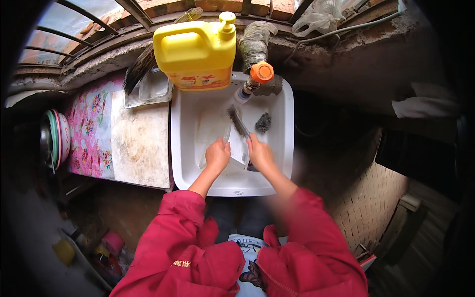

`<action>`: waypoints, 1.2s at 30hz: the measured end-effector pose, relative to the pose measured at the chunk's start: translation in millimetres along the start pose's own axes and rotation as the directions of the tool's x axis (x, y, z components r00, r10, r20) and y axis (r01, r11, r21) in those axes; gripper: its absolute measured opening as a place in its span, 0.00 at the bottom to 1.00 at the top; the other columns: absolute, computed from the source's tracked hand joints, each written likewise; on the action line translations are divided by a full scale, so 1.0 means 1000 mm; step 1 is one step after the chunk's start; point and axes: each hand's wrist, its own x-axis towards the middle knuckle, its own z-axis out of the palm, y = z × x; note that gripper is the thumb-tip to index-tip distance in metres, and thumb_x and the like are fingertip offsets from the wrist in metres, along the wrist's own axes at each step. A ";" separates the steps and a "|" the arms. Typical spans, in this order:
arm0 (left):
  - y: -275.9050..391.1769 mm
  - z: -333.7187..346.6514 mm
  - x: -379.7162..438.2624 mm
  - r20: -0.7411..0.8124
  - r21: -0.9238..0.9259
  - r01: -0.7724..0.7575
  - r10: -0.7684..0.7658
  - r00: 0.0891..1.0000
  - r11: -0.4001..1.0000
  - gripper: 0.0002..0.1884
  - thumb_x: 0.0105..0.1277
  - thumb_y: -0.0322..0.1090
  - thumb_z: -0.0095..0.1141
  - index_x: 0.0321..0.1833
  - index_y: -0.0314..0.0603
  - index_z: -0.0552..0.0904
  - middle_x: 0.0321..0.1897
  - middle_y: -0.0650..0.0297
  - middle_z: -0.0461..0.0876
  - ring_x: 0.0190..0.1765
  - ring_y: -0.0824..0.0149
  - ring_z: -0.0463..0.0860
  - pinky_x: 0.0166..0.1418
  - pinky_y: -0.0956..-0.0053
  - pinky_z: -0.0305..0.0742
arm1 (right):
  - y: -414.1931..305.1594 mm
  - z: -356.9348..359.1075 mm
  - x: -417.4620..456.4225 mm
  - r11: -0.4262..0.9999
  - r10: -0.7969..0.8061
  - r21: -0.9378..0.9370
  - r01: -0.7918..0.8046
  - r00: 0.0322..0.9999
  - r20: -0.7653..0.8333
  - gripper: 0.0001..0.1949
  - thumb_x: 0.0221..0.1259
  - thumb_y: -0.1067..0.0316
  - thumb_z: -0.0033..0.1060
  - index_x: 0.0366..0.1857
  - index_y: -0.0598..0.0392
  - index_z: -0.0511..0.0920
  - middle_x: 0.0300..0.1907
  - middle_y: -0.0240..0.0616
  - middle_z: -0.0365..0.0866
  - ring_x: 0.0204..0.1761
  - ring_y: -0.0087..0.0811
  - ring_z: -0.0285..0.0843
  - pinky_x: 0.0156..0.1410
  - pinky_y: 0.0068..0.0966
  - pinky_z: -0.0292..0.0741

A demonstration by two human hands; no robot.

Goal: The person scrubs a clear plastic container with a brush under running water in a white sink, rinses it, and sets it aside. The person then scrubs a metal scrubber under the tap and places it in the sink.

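Note:
My left hand (218, 154) grips the edge of a clear plastic container (237, 150) that is tilted over a white sink basin (178, 148). In my right hand (260, 153) is the handle of a dark-bristled scrub brush (239, 120), whose head reaches up and left above the container. A grey steel wool scourer (263, 123) lies on the basin floor, right of the brush. Above the basin is a tap with an orange handle (262, 72). Part of a dark object at the basin bottom is hidden by my right wrist.
A yellow plastic jug with a pump (195, 55) stands at the basin's back left. Left of the basin are a stained white board (141, 143), a clear plastic tray (148, 100), a straw brush (140, 68) and stacked bowls (61, 139) on a floral cloth (91, 130).

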 end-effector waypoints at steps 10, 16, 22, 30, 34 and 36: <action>-0.003 -0.019 -0.009 -0.026 0.146 -0.095 0.100 0.995 0.985 0.11 0.66 0.40 0.57 0.37 0.38 0.76 0.25 0.47 0.83 0.32 0.40 0.82 0.36 0.45 0.74 | 0.001 -0.024 -0.014 0.968 -0.250 0.018 0.250 0.968 -0.013 0.09 0.73 0.57 0.48 0.47 0.47 0.70 0.26 0.48 0.83 0.29 0.58 0.81 0.32 0.53 0.75; -0.006 -0.022 0.008 -0.066 0.121 -0.068 0.077 0.995 0.990 0.10 0.65 0.39 0.57 0.35 0.38 0.76 0.22 0.47 0.82 0.29 0.40 0.82 0.34 0.46 0.74 | -0.007 -0.026 0.020 0.988 -0.152 -0.021 0.151 0.988 -0.031 0.10 0.74 0.56 0.46 0.45 0.49 0.69 0.26 0.51 0.82 0.29 0.59 0.81 0.33 0.54 0.75; -0.004 -0.025 0.007 -0.129 0.158 -0.138 0.160 0.979 0.978 0.10 0.65 0.39 0.57 0.35 0.39 0.77 0.22 0.47 0.82 0.29 0.40 0.82 0.34 0.45 0.74 | -0.016 -0.021 -0.009 0.981 -0.188 -0.052 0.186 0.982 -0.020 0.10 0.73 0.57 0.47 0.47 0.48 0.70 0.25 0.51 0.82 0.29 0.59 0.80 0.33 0.54 0.73; -0.013 -0.023 0.011 -0.110 0.151 -0.120 0.137 0.984 0.981 0.11 0.65 0.41 0.58 0.36 0.40 0.77 0.23 0.48 0.82 0.29 0.40 0.81 0.33 0.45 0.73 | 0.000 -0.032 -0.011 0.975 -0.217 0.025 0.219 0.975 -0.053 0.10 0.74 0.56 0.46 0.47 0.48 0.70 0.24 0.50 0.82 0.28 0.58 0.80 0.31 0.53 0.74; -0.003 -0.020 0.014 -0.072 0.225 -0.198 0.219 0.973 0.954 0.11 0.64 0.41 0.59 0.36 0.41 0.77 0.21 0.50 0.82 0.28 0.43 0.82 0.31 0.48 0.74 | 0.027 -0.013 0.001 0.980 -0.196 -0.048 0.193 0.979 -0.055 0.10 0.74 0.56 0.47 0.44 0.49 0.69 0.24 0.50 0.82 0.26 0.58 0.80 0.31 0.52 0.74; 0.007 -0.020 0.006 -0.051 0.274 -0.212 0.235 0.971 0.938 0.10 0.64 0.40 0.59 0.35 0.41 0.77 0.20 0.51 0.82 0.27 0.45 0.82 0.30 0.50 0.74 | 0.036 -0.023 0.017 0.976 -0.193 -0.108 0.187 0.980 -0.048 0.09 0.73 0.56 0.48 0.44 0.49 0.68 0.23 0.49 0.81 0.25 0.58 0.79 0.30 0.53 0.73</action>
